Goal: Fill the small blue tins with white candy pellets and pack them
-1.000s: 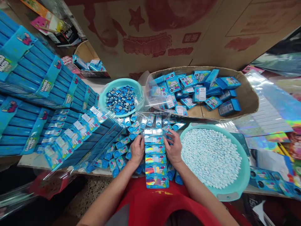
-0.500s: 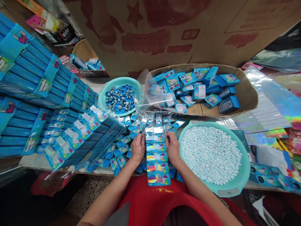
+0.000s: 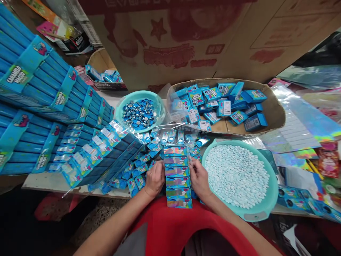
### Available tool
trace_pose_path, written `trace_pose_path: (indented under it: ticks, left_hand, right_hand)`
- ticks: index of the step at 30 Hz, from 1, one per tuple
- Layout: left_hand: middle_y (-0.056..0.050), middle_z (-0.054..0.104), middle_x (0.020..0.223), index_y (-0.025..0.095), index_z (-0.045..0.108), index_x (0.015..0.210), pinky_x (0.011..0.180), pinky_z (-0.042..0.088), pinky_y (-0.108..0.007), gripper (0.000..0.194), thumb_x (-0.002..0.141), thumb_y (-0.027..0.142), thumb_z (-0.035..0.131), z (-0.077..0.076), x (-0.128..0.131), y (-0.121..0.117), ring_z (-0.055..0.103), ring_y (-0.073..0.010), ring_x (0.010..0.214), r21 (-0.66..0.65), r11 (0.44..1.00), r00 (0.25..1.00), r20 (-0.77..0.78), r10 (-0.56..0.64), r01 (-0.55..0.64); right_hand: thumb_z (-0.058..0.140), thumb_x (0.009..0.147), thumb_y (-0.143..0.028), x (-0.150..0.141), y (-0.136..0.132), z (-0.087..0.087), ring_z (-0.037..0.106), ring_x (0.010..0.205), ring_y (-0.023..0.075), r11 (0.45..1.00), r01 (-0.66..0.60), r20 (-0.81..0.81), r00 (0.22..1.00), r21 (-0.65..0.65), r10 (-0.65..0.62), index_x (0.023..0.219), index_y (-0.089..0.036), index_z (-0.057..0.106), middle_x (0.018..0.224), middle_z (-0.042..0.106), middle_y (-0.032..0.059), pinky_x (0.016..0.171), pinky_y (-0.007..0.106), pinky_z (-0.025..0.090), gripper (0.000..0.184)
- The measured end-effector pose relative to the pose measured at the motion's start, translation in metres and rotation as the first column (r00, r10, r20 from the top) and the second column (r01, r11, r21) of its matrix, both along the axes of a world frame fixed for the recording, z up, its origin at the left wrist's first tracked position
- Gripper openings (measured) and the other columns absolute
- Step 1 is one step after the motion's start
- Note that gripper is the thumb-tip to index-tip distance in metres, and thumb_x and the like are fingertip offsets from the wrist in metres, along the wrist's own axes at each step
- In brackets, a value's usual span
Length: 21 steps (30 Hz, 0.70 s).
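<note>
A column of several flat blue candy packs with shiny windows stands on end before me, its lower end near my red garment. A clear plastic bag spreads around its far end. At the column's left side, the curled fingers of my left hand pinch the bag's film. My right hand is closed on the film along the right side, thumb uppermost. Both sets of fingertips are partly hidden. Loose blue packs lie under and beyond the column.
Right of my hands sits a turquoise basin of pale blue candies. Another turquoise bowl holds blue and silver caps. Behind is a cardboard tray with blue boxes. Wrapped stacks of blue packs rise at left.
Both hands have slid down along the column's sides, toward me. More of the column's far end shows above them, and the column leans differently. The whole view has shifted slightly.
</note>
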<state>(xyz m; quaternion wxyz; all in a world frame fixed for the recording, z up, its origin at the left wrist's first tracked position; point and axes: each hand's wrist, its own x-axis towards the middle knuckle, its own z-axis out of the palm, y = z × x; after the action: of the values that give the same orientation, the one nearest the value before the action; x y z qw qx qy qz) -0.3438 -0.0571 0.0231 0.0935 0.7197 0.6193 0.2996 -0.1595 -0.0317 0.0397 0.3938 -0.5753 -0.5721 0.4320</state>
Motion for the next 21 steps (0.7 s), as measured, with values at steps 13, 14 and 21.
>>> trace_pose_path:
  ticks: [13, 14, 21]
  left_hand:
    - [-0.009, 0.067, 0.085, 0.016, 0.055, 0.091, 0.064, 0.049, -0.026, 0.015, 0.087, 0.012, 0.041, -0.002, -0.019, -0.021, 0.063, -0.0152, 0.073, 0.181, 0.945, 0.959, -0.132, -0.252, 0.273]
    - [-0.009, 0.067, 0.085, 0.015, 0.055, 0.092, 0.064, 0.048, -0.026, 0.015, 0.087, 0.012, 0.041, 0.0, -0.021, -0.023, 0.063, -0.0154, 0.073, 0.189, 0.937, 0.952, -0.138, -0.272, 0.295]
    - [-0.005, 0.061, 0.067, 0.017, 0.052, 0.077, 0.051, 0.037, -0.026, 0.021, 0.089, 0.015, 0.035, -0.006, -0.028, -0.035, 0.054, -0.0125, 0.055, 0.173, 0.886, 0.898, -0.179, -0.401, 0.43]
  right_hand:
    - [0.042, 0.09, -0.022, 0.019, -0.02, -0.012, 0.064, 0.09, 0.0185, 0.966, -0.236, 0.195, 0.957, 0.108, 0.212, 0.091, -0.022, 0.058, 0.099, 0.067, 0.0076, 0.075, 0.029, 0.053, 0.016]
    - [0.042, 0.09, -0.021, 0.023, -0.022, -0.01, 0.064, 0.091, 0.0186, 0.956, -0.267, 0.197, 0.95, 0.119, 0.241, 0.091, -0.022, 0.058, 0.102, 0.066, 0.0079, 0.075, 0.029, 0.053, 0.017]
    - [0.039, 0.091, -0.021, 0.039, -0.034, -0.017, 0.062, 0.075, 0.0177, 0.896, -0.431, 0.257, 0.883, 0.108, 0.393, 0.088, -0.023, 0.055, 0.08, 0.062, 0.0057, 0.065, 0.028, 0.052, 0.016]
